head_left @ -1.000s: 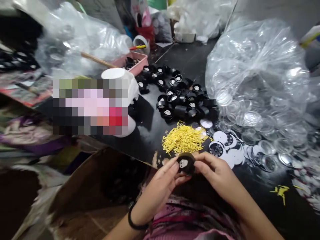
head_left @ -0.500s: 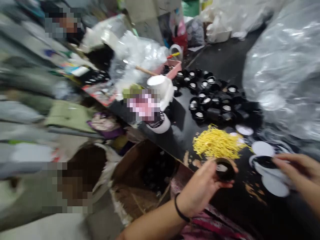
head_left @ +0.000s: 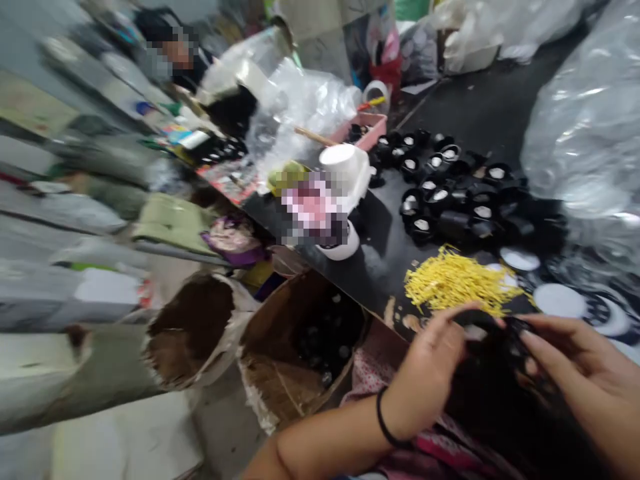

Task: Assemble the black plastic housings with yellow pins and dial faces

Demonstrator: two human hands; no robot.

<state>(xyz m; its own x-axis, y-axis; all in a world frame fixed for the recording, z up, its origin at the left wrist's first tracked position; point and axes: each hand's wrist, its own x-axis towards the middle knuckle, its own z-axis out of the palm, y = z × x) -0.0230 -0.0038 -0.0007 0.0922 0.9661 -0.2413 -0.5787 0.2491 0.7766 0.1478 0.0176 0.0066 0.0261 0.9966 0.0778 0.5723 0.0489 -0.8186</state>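
Note:
My left hand (head_left: 431, 363), with a black band at the wrist, is closed around a short black round cup (head_left: 475, 328) whose opening faces up. Beside it my right hand (head_left: 575, 363) pinches a small dark disc (head_left: 516, 343) against the cup's right side; blur hides its detail and whether the two touch. Just beyond the hands lies a heap of yellow strips (head_left: 455, 283). White round discs (head_left: 560, 301) and a black patterned disc (head_left: 597, 310) rest to the right, past my right hand.
Many black cups (head_left: 450, 193) crowd the black table (head_left: 377, 280). A large clear plastic bag (head_left: 590, 127) bulges at right. White containers (head_left: 345, 167) and a pink tray (head_left: 373, 133) stand further back. Below the edge sits a carton (head_left: 280, 373) of black pieces. A person (head_left: 175, 53) is far left.
My right hand has moved left from the white discs to my left hand, bringing the dark disc along. The left hand keeps the cup. The whole view has shifted slightly.

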